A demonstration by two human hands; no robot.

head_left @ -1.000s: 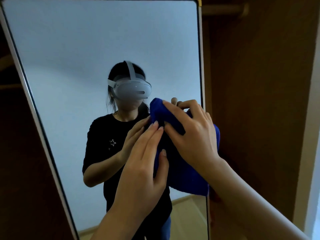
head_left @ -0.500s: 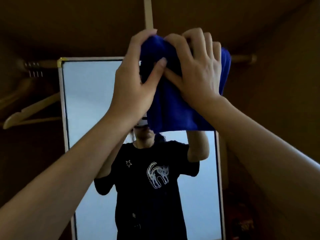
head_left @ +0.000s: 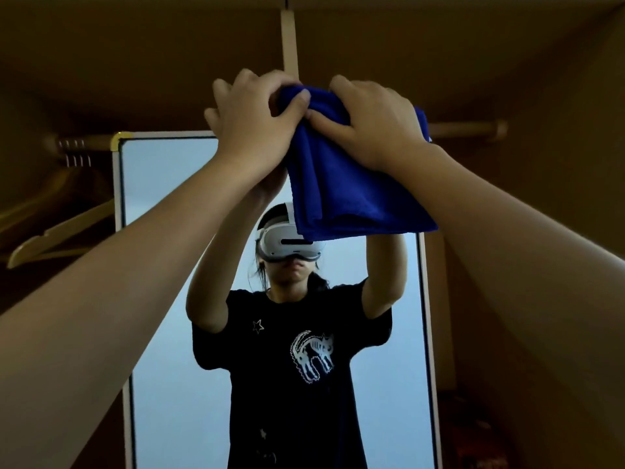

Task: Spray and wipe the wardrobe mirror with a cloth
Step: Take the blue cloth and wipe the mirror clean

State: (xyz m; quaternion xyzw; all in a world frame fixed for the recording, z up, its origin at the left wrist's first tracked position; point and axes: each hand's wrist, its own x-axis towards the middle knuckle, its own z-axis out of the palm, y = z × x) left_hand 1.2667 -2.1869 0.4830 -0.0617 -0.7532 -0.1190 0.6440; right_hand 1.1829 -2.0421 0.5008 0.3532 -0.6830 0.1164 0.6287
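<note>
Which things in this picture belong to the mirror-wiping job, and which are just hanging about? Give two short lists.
Part of the job:
cloth, blue, gripped at its top
left hand
right hand
mirror, upright in the wardrobe

Just hanging about:
hanger, wooden, left of the mirror
rail, behind the hands
No spray bottle is in view.
</note>
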